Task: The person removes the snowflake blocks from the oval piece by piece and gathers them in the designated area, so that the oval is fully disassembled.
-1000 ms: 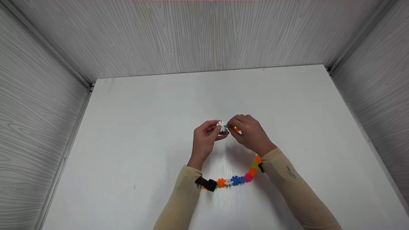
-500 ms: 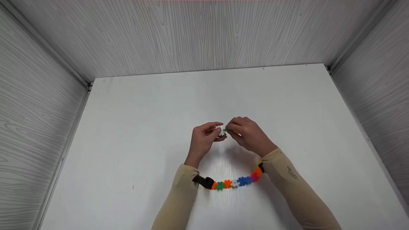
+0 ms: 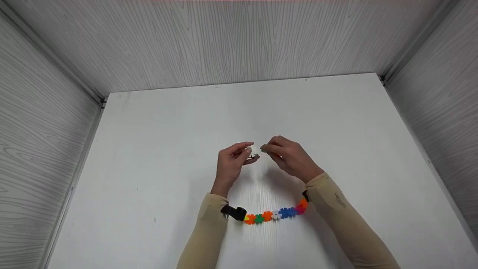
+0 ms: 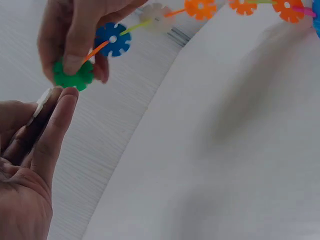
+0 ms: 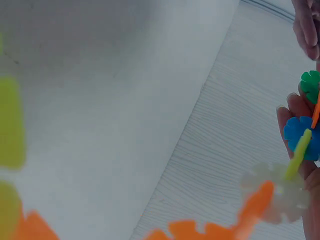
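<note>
In the head view, my left hand (image 3: 229, 164) pinches a white notched snowflake disc (image 3: 254, 150) between thumb and fingers. To its right, a small gap away, is my right hand (image 3: 293, 157). The left wrist view shows its thumb and fingers pinching a green snowflake disc (image 4: 73, 77), the end piece of a linked chain. From there an orange disc seen edge-on, a blue disc (image 4: 116, 40), a pale translucent disc (image 4: 156, 19) and an orange disc (image 4: 200, 7) follow. The chain's coloured lower stretch (image 3: 287, 212) curves between both forearms; its left part passes behind the black wrist camera.
A white table (image 3: 157, 149) lies under the hands. Grey wood-grain panels stand behind it (image 3: 239, 41) and at the left (image 3: 37, 123) and right sides (image 3: 433, 86). A black wrist camera (image 3: 239, 213) sits on the left sleeve.
My left hand has moved left with the white disc, away from the green disc, which it overlapped earlier. The chain's lower stretch has shifted slightly right, and more of it shows by the left sleeve.
</note>
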Action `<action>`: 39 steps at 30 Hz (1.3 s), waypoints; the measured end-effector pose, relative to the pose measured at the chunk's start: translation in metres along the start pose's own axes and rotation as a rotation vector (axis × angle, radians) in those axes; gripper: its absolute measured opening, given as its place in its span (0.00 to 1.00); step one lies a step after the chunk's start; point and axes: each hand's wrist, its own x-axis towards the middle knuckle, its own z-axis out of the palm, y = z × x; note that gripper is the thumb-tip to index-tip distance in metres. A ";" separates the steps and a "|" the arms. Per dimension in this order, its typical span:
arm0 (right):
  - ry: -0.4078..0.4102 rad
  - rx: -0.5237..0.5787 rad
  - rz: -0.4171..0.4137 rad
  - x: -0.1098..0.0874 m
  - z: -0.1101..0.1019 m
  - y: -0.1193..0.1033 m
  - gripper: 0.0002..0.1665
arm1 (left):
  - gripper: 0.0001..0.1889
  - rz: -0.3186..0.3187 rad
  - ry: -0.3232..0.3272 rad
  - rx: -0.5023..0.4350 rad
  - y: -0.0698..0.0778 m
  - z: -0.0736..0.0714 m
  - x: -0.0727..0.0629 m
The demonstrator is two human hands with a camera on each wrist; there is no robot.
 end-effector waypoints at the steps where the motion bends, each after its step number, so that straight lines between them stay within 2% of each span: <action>1: 0.001 -0.001 0.008 -0.001 0.000 0.001 0.12 | 0.10 -0.004 0.007 -0.003 0.000 -0.002 0.000; 4: 0.002 -0.020 0.020 -0.001 0.000 0.002 0.10 | 0.10 -0.037 0.028 0.008 -0.001 -0.006 0.001; 11: 0.032 -0.064 0.012 -0.005 0.000 0.007 0.08 | 0.09 -0.144 0.110 0.089 -0.036 -0.023 0.012; 15: 0.052 -0.078 -0.001 -0.005 -0.002 0.012 0.09 | 0.09 -0.242 0.195 0.097 -0.034 -0.037 0.021; 20: 0.069 -0.082 -0.010 -0.004 -0.004 0.015 0.11 | 0.13 -0.355 0.324 0.060 -0.031 -0.060 0.042; 24: 0.062 -0.085 0.001 -0.005 -0.004 0.014 0.11 | 0.11 -0.388 0.396 0.097 -0.033 -0.081 0.058; 27: 0.057 -0.081 0.012 -0.007 -0.003 0.014 0.09 | 0.09 -0.398 0.425 0.153 -0.039 -0.095 0.066; 33: 0.061 -0.073 0.004 -0.006 0.000 0.013 0.08 | 0.07 -0.476 0.471 0.270 -0.049 -0.117 0.070; 39: 0.071 -0.063 0.017 -0.005 0.000 0.012 0.08 | 0.09 -0.534 0.537 0.349 -0.050 -0.131 0.072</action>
